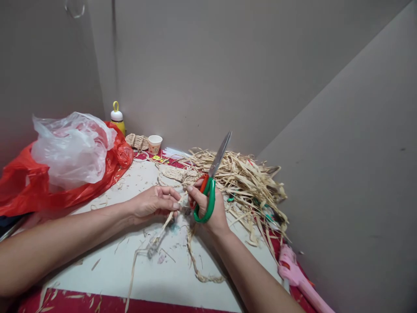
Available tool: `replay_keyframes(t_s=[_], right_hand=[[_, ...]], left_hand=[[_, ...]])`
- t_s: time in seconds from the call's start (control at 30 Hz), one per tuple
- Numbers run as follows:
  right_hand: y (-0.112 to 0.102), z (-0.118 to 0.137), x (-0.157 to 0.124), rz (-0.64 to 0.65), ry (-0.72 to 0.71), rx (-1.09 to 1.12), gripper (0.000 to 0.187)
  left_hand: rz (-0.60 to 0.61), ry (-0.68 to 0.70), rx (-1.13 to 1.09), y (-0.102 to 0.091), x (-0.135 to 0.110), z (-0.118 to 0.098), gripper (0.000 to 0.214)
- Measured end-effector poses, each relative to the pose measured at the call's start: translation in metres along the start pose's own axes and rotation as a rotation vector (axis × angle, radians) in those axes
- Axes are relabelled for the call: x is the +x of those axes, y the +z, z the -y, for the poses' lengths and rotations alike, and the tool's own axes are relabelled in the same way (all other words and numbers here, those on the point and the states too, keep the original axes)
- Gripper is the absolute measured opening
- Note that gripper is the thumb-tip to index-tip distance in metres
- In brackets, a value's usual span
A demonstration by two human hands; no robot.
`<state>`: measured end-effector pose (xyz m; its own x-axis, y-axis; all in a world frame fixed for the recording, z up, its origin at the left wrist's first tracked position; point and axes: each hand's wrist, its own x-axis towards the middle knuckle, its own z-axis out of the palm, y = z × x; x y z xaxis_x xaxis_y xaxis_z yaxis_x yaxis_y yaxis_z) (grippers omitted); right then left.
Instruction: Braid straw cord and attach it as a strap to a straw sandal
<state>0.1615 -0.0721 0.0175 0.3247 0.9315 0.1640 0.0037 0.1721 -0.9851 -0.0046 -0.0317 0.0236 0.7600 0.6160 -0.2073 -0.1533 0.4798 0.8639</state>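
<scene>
- One pair of scissors, with green handles lined in orange. The blades are shut together and point up and away, over the worktop.
- The right hand is curled tightly round the scissor handles, holding them above the middle of the worktop.
- The left hand is just beside it. Its fingers are bent in and the fingertips pinch a straw strand, which runs down onto the white surface.
- One braided straw cord lies in a loose curve below the right wrist.
- One big heap of loose straw strips sits behind the hands, with many short scraps scattered about.
- Two plastic bags sit on the left: one red bag and one clear bag resting on it.
- One yellow bottle with a white cap and a yellow loop stands at the back.
- One small woven straw piece and one paper cup stand next to it. The print on the cup is too small to read.
- One pink tool lies at the right edge.
</scene>
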Motion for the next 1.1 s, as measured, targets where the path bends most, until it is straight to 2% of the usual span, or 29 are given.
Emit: replay_keyframes(t_s=[0.13, 0.27, 0.4, 0.47, 0.6, 0.67, 0.8, 1.1], right_hand=[[-0.002, 0.003, 0.000, 0.014, -0.031, -0.085, 0.033], [-0.010, 0.002, 0.006, 0.027, -0.087, -0.262, 0.033], [-0.025, -0.002, 0.018, 0.010, -0.184, -0.484, 0.037], [-0.032, -0.005, 0.022, 0.017, -0.250, -0.698, 0.036], [-0.038, -0.011, 0.024, 0.109, -0.470, -1.282, 0.031], [-0.038, -0.013, 0.023, 0.128, -0.570, -1.407, 0.029], [-0.037, -0.013, 0.024, 0.109, -0.688, -1.486, 0.027], [-0.038, -0.013, 0.024, 0.012, -0.794, -1.479, 0.029]], left_hand=[[-0.061, 0.012, 0.016, 0.000, 0.001, -0.001, 0.021], [-0.264, 0.102, 0.019, -0.007, 0.005, -0.012, 0.021], [-0.421, 0.267, -0.005, -0.022, 0.008, -0.030, 0.024], [-0.452, 0.332, -0.016, -0.029, 0.009, -0.037, 0.026], [-0.521, 0.409, 0.005, -0.037, 0.009, -0.044, 0.028], [-0.538, 0.438, 0.016, -0.038, 0.009, -0.045, 0.028], [-0.538, 0.461, 0.027, -0.039, 0.010, -0.044, 0.027], [-0.480, 0.456, 0.163, -0.034, 0.009, -0.037, 0.021]])
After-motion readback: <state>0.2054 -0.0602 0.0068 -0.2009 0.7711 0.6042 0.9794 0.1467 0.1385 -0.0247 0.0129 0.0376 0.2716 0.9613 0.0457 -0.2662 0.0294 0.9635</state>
